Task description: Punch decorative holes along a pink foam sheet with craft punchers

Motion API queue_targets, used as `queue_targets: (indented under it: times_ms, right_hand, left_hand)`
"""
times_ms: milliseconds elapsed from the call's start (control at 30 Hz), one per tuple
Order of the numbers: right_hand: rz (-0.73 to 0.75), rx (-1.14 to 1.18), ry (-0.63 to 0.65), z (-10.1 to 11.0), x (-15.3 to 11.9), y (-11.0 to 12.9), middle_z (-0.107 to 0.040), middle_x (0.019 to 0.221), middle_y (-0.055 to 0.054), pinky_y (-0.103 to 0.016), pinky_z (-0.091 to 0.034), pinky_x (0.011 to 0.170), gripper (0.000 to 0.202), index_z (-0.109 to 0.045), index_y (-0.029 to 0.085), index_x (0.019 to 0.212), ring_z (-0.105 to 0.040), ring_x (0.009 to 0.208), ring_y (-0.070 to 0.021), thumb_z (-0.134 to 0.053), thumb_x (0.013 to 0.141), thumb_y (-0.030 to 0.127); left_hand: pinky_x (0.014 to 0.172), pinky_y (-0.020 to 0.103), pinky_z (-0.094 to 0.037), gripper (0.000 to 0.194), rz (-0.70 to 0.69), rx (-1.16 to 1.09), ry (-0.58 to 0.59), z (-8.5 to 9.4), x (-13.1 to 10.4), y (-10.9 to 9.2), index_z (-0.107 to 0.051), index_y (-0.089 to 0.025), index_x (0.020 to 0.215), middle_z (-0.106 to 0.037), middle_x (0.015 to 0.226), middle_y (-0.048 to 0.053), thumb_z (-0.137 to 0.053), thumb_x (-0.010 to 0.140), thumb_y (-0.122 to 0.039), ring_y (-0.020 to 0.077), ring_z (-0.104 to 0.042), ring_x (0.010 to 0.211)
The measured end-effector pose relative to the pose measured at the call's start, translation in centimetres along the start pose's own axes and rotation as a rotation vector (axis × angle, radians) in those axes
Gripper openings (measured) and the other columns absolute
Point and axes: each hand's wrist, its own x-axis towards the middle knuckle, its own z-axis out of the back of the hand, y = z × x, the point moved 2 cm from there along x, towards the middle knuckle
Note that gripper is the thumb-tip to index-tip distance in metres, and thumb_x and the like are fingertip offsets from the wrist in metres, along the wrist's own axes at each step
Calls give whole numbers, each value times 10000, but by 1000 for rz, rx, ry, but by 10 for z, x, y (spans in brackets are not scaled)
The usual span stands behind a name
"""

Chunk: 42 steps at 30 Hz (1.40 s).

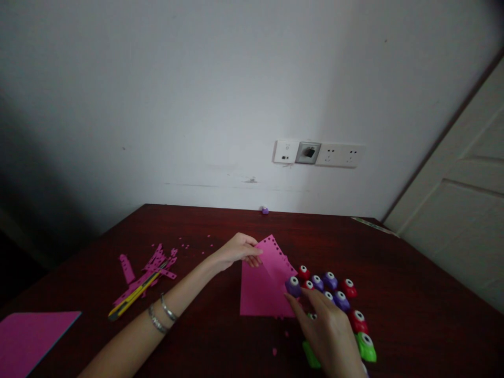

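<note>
My left hand, two silver bracelets on its wrist, pinches the upper left edge of a pink sheet with small holes punched along its top right edge. Another part of pink paper lies flat beneath the raised part; whether it is a separate sheet I cannot tell. Held between the thumb and fingers of my right hand is a purple craft punch with a white ringed button, at the sheet's right edge. Red, purple and green punches crowd around and beyond my right hand, which partly hides some of them.
Pink punched strips and a yellow cutter lie on the dark red table at left. More pink paper sits at the near left corner. A small purple punch stands by the wall, below sockets.
</note>
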Motion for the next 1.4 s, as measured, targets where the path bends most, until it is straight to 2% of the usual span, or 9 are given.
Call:
queue_targets:
  times_ms: [300,567,833,967,1200,1400]
  right_hand:
    - [36,3,-25,3,2,4,-659,683,-80,-274,-480,594,411,-644,146,816,-635,590,-187,-404,879,473]
    - [24,-39,-29,-3,-1,1,-681,787,-116,-286,-496,600,443,-644,140,882,-652,648,-203,-371,885,489]
    - [51,-96,-70,-5,-1,2,-671,830,-148,-306,-515,598,522,-653,116,925,-645,665,-214,-260,921,458]
    - [72,-80,-122,-5,0,4,-643,864,-154,-314,-530,619,500,-633,93,999,-640,748,-229,-274,922,433]
    - [63,59,-180,-1,4,6,-567,943,-124,-296,-529,666,332,-619,148,1045,-611,808,-202,-383,905,335]
    - [22,142,-87,0,5,5,-582,993,-102,-290,-519,707,317,-547,174,1163,-613,847,-194,-419,890,271]
  left_hand:
    - [574,276,-467,191,-34,3,13,0,3,3,-604,-103,692,-651,594,68,-677,673,-278,137,-617,549]
    - [550,268,-466,202,-27,2,31,-6,3,4,-607,-98,690,-651,589,65,-689,660,-280,129,-606,523]
    - [536,249,-467,228,-33,9,33,-9,1,4,-612,-90,689,-656,589,66,-701,650,-296,129,-611,522]
    - [540,253,-472,273,-41,-10,34,-9,4,9,-624,-78,731,-663,608,78,-707,645,-324,137,-618,532]
    - [557,262,-479,310,-45,-49,41,-11,7,17,-622,-76,727,-670,631,88,-723,631,-353,146,-627,553]
    - [553,253,-473,269,-14,-77,36,-9,8,16,-614,-85,698,-663,614,75,-724,632,-322,135,-621,542]
